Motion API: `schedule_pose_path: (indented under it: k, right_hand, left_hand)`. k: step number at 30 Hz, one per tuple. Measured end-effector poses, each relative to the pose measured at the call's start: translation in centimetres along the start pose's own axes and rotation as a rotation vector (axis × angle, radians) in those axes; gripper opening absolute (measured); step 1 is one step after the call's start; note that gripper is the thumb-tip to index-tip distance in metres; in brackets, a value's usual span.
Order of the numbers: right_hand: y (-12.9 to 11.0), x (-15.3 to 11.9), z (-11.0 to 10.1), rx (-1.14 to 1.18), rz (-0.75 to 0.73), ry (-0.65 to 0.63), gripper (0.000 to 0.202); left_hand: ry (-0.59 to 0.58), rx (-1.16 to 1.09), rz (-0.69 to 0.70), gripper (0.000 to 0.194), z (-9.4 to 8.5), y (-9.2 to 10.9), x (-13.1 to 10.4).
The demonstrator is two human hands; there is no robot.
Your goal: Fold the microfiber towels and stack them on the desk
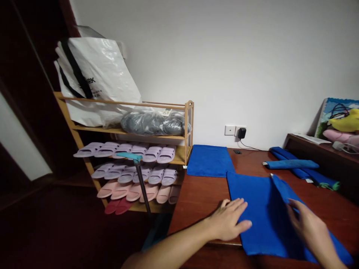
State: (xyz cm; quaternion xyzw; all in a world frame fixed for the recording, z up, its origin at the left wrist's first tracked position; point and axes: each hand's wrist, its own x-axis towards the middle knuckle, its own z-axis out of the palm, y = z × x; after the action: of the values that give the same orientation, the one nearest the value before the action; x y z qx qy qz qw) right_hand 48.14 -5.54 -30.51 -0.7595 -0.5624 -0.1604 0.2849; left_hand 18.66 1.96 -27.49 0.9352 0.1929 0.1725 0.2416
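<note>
A blue cloth (pixel 254 201) lies spread on the brown wooden table (pixel 203 196), its right part raised in a fold. My left hand (pixel 228 218) rests on the cloth's left edge, fingers stretched out and thumb apart. At the right, my right hand (pixel 308 226) pinches the lifted edge of the cloth; part of its fingers is hidden behind the palm. Just beyond lies a second blue cloth (pixel 210 160), folded flat into a square with a white tag at its left corner.
Several rolled blue cloths (pixel 291 164) lie at the back right beside a dark shelf (pixel 314 147) bearing a yellow toy (pixel 346 120). A black plug (pixel 241 133) sits in the wall socket. Left of the table stands a slipper rack (pixel 185 140) with a white bag (pixel 103 71); a teal-topped pole (pixel 141 183) leans before it.
</note>
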Motion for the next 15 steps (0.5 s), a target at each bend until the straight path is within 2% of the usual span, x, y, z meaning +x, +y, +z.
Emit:
schedule_pose_path:
  k: [1, 3, 5, 7, 8, 9, 11, 13, 15]
  right_hand:
    - [-3.5, -0.1, 0.1, 0.090, -0.053, -0.005, 0.045]
    - [-10.1, -0.8, 0.4, 0.229, -0.222, -0.124, 0.039]
    - [-15.3, -2.0, 0.5, 0.288, -0.352, -0.197, 0.029]
    - [-18.1, -2.7, 0.0, 0.396, -0.463, -0.346, 0.026]
    - [-18.4, -2.7, -0.4, 0.439, -0.469, -0.392, 0.027]
    - [-18.0, -2.4, -0.8, 0.465, -0.443, -0.411, 0.030]
    - [-14.9, -1.1, -1.0, 0.443, -0.325, -0.376, 0.038]
    - [-9.2, 0.6, -0.2, 0.336, -0.200, -0.345, 0.047]
    - [-2.3, 1.7, 1.6, 0.177, -0.051, -0.314, 0.061]
  left_hand:
    - [0.075, -0.001, -0.058, 0.062, -0.1, -0.3, 0.2]
    - [0.211, 0.014, -0.186, 0.059, -0.5, -1.0, 0.6]
    - [0.303, 0.048, -0.310, 0.058, -1.0, -1.9, 1.0]
    - [0.336, 0.100, -0.391, 0.057, -1.3, -2.6, 1.1]
    - [0.325, 0.125, -0.406, 0.056, -1.4, -2.9, 1.1]
    - [0.293, 0.147, -0.405, 0.056, -1.3, -3.1, 1.0]
    - [0.188, 0.188, -0.368, 0.058, -0.9, -3.4, 0.8]
    - [0.085, 0.224, -0.317, 0.061, -0.1, -3.5, 0.6]
    - [0.031, 0.254, -0.283, 0.063, 0.6, -3.7, 0.5]
